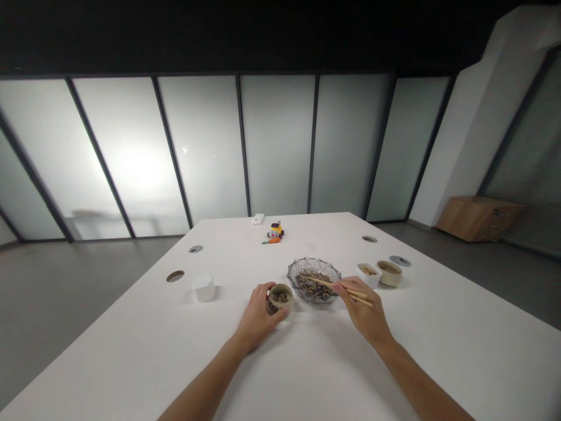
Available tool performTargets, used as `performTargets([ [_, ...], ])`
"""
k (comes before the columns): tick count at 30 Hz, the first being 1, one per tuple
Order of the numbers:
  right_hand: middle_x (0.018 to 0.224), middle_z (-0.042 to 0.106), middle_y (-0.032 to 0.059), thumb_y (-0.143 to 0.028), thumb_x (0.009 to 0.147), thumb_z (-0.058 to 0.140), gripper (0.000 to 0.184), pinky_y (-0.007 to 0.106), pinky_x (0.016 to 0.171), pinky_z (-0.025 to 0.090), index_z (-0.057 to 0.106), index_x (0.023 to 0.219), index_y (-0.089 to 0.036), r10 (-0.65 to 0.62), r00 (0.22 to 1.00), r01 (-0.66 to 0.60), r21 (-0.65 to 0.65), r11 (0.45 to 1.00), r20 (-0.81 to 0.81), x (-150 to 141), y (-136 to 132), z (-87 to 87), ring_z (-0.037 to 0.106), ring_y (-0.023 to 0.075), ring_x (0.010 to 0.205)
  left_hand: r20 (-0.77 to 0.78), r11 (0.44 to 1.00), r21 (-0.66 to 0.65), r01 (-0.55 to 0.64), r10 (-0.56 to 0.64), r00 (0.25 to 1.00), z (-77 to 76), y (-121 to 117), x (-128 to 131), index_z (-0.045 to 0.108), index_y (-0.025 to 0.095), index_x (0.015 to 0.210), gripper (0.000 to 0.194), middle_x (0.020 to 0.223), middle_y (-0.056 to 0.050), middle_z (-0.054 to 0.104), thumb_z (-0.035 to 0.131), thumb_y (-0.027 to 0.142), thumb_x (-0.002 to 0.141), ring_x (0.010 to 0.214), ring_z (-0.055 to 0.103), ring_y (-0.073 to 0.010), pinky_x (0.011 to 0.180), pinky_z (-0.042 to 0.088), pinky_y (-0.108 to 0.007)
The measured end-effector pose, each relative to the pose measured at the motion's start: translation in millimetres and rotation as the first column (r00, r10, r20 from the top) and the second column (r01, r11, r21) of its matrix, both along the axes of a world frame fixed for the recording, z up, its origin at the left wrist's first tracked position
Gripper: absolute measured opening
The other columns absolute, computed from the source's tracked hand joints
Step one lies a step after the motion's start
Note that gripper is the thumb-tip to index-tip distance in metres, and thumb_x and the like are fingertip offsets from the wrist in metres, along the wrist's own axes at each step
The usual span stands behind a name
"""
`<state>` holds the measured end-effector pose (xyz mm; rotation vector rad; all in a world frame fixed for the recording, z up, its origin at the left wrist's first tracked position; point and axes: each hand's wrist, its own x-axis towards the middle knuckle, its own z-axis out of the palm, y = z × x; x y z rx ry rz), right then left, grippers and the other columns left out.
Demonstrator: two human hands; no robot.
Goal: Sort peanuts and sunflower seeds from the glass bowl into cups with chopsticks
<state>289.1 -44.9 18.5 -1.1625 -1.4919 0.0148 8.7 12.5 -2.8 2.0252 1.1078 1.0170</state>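
Observation:
My left hand [259, 313] is wrapped around the side of a small beige cup [287, 300], which has some dark striped seeds [280, 297] in it. In my right hand [363, 307] is a pair of wooden chopsticks [357, 295], their tips reaching down into a clear glass bowl [295, 265]. Many dark striped seeds [316, 285], which look like sunflower seeds, lie in that bowl. The cup stands just left of the bowl. Whether the chopstick tips pinch a seed is too small to tell.
Right of the bowl are a white square dish [370, 280] with pale nuts and a second beige cup [390, 275]. A white container [204, 288] stands at left. Farther back are a toy truck [276, 230], an orange carrot-shaped item [273, 240] and a white device [258, 219]. Round holes pierce the white table [289, 374].

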Motion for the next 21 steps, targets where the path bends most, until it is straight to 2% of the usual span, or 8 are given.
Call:
performTargets([
  [8,0.086,0.075,0.0077,-0.058,0.101,0.059,0.043,0.035,0.076,0.058,0.078,0.086,-0.022,-0.074,0.997,0.074,-0.01,0.997,-0.009,2.1,1.6,-0.4,0.071,0.0229,0.08,-0.043,1.0,0.007,0.007,-0.006,0.999,-1.8,1.2,-1.2,0.056,0.023,0.133,0.054,0.135,-0.012,0.061,0.073,0.036,0.084,0.129,0.055,-0.0303,0.113,0.043,-0.046],
  [13,0.084,0.075,0.008,-0.064,0.099,0.058,0.048,0.035,0.073,0.057,0.077,0.085,-0.022,-0.066,0.998,0.067,-0.045,0.997,0.017,0.3,0.4,1.1,0.071,0.0229,0.076,-0.045,1.0,0.013,0.009,-0.008,0.999,1.5,-1.9,-1.5,0.055,0.023,0.134,0.054,0.135,-0.012,0.061,0.073,0.038,0.085,0.129,0.055,-0.0308,0.114,0.044,-0.047],
  [21,0.085,0.075,0.0072,-0.061,0.099,0.06,0.045,0.033,0.072,0.057,0.076,0.084,-0.022,-0.045,0.999,0.044,-0.05,0.998,-0.007,-1.6,-2.4,2.1,0.072,0.0224,0.078,-0.075,1.0,0.022,0.014,-0.012,0.997,-1.1,-1.3,-0.8,0.054,0.022,0.137,0.056,0.138,-0.012,0.059,0.072,0.037,0.087,0.132,0.053,-0.0303,0.117,0.041,-0.046],
])
